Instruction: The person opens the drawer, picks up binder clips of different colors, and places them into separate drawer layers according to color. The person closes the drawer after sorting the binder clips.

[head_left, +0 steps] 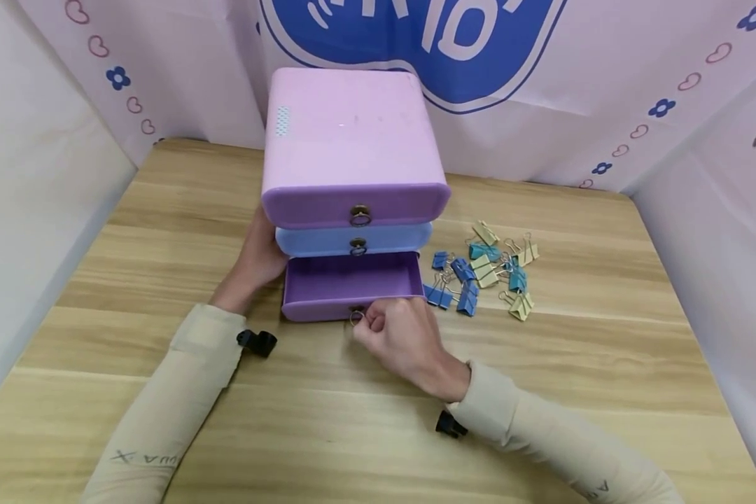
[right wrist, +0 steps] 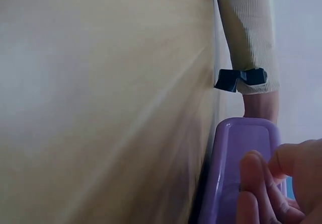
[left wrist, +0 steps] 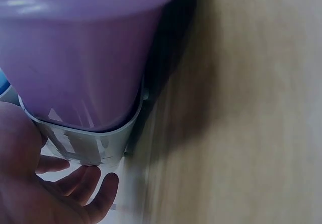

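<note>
A desktop drawer unit [head_left: 355,133] with a pink top stands on the table. Its bottom purple drawer [head_left: 315,310] is pulled out, and the purple inside shows. My right hand [head_left: 409,343] is at the front of that drawer, with thumb and index finger pinching at the ring pull [head_left: 356,318]; the right wrist view shows the curled fingers before the purple drawer front [right wrist: 241,138]. On the unit's left side rests my left hand [head_left: 261,252], partly hidden in the head view. In the left wrist view its fingers [left wrist: 85,186] lie loosely against the grey casing [left wrist: 95,146].
Several blue, teal and yellow binder clips [head_left: 484,269] lie scattered on the wooden table [head_left: 573,392] right of the unit. The blue middle drawer [head_left: 327,240] and purple top drawer [head_left: 309,206] are closed. Behind the table hangs a printed cloth [head_left: 529,133].
</note>
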The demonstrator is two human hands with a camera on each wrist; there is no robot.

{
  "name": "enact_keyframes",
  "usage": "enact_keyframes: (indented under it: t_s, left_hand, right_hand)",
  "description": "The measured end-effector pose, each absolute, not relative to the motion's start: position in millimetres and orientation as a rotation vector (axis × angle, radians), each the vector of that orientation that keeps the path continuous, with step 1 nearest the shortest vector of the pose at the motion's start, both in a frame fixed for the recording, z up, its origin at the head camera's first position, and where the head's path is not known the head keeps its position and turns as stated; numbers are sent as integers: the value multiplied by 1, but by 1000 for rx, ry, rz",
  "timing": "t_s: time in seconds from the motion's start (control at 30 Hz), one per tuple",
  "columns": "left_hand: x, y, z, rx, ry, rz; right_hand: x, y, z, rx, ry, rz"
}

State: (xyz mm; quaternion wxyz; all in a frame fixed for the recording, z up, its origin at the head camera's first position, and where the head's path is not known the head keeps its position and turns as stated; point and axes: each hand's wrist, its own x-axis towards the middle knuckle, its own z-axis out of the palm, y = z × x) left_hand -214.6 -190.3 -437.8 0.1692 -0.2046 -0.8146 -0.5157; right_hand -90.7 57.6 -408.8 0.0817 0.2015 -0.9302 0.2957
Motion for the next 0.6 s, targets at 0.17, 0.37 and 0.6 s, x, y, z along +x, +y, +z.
enact_keyframes:
  t_s: [0.17,0.37,0.6]
  left_hand:
    - [-214,-191,-438,-519,-2361,-1450]
    - [-213,-191,-436,-458,-2401,-1389]
    - [-213,-189,-438,-439,-2432,-1360]
  right_hand:
    - [-85,61,-411,568,-2776,961]
    - [-80,62,-410,557,-2796,993]
    - [-74,65,-413,540,-2819,1026]
